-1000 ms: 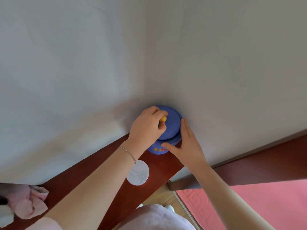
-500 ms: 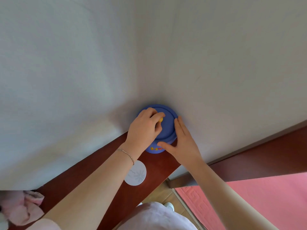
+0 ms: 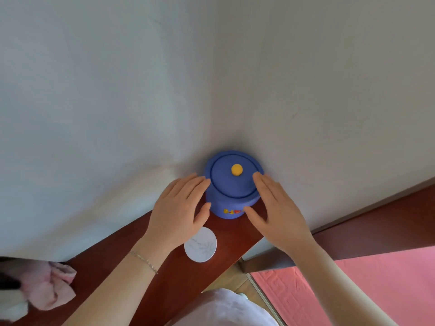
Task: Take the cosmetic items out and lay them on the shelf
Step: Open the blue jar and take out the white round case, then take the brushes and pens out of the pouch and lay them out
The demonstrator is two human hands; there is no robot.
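Fingers of both hands now straight beside blue jar (image 3: 231,196), left hand (image 3: 179,210) off yellow knob (image 3: 236,169), right hand (image 3: 275,208) likewise loosened

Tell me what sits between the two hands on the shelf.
In the head view, the blue jar, lid on with its yellow knob, stands between the left hand and the right hand. Both hands are open beside it.

Left hand (image 3: 180,208) now off the yellow knob (image 3: 236,169), fingers straightened and lying just beside the left wall of the blue jar (image 3: 231,184). Lid (image 3: 233,176) no longer tilted under those fingers, seated flat, knob uncovered. Right hand (image 3: 274,208) opened out flat along the jar's right side, thumb near its base.
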